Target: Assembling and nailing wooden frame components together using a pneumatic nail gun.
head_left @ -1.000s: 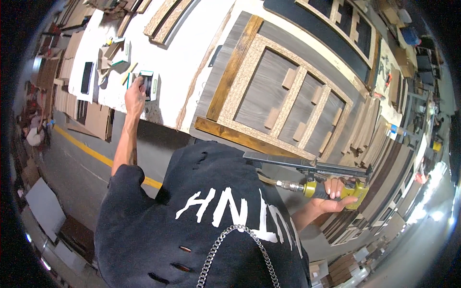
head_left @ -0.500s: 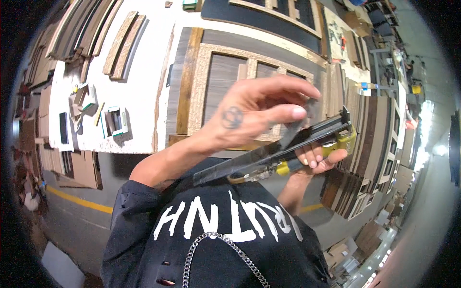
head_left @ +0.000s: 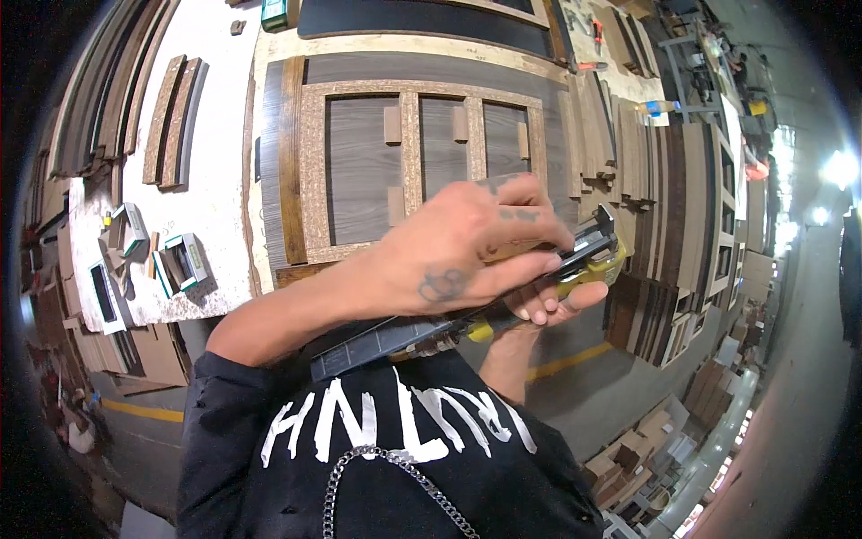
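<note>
A nail gun (head_left: 603, 269) with a yellow-green body and a long dark magazine lies at a slant in front of my chest. Underneath, my right hand (head_left: 549, 304) is wrapped round its body, thumb and some fingertips showing. My left hand (head_left: 480, 235) reaches across from the left, fingers curled and thumb pressed toward them at the magazine's upper side. What the left fingertips pinch is hidden against the rail. Just beyond the hands, a chipboard frame (head_left: 316, 171) with several openings rests on a grey wood-grain panel (head_left: 368, 121) on the bench.
Small open cartons (head_left: 182, 266) sit on the white bench top (head_left: 211, 211) at left, near two short wood strips (head_left: 172, 121). Stacked boards (head_left: 669, 216) stand at right, with a bottle (head_left: 660, 106) behind. Wooden strips (head_left: 593, 135) lie beside the panel.
My left hand has come down onto the magazine; the thin dark strip seen at its fingers before is now out of sight. The nail gun and my right hand sit slightly lower and further left.
</note>
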Motion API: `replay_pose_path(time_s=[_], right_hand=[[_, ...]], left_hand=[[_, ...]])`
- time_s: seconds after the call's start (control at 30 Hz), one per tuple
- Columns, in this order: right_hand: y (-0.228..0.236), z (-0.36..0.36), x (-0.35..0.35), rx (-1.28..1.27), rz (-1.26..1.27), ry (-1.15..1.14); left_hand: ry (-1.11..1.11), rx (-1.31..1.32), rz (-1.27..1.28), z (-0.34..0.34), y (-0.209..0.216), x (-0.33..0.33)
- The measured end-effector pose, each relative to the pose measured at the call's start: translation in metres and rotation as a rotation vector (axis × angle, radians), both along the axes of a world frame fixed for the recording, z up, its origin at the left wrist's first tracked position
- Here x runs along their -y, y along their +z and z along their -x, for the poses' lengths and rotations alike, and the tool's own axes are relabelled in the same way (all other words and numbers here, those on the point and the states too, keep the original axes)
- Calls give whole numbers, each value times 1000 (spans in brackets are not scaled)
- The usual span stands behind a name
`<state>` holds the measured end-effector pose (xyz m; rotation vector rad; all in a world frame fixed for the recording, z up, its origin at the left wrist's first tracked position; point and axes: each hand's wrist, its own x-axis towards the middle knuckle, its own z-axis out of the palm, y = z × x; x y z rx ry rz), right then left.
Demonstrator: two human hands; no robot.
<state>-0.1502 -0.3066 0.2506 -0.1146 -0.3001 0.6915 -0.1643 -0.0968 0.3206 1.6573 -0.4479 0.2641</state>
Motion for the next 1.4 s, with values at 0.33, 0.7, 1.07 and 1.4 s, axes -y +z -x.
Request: replay_pose_path(time_s=[0.33,0.7,1.07,1.4], right_hand=[[-22,-33,34,17,-8,-140],[-34,-136,77,-13,-112,119],[-34,-183,95,-8,-4,88],[-26,-177,94,0,-49,172]], left_hand=[[570,-445,511,80,-85,-38],[56,-145,-473,-95,7,77],[273,-248,-358,-132,20,122],[86,-523,574,-144,-3,115]])
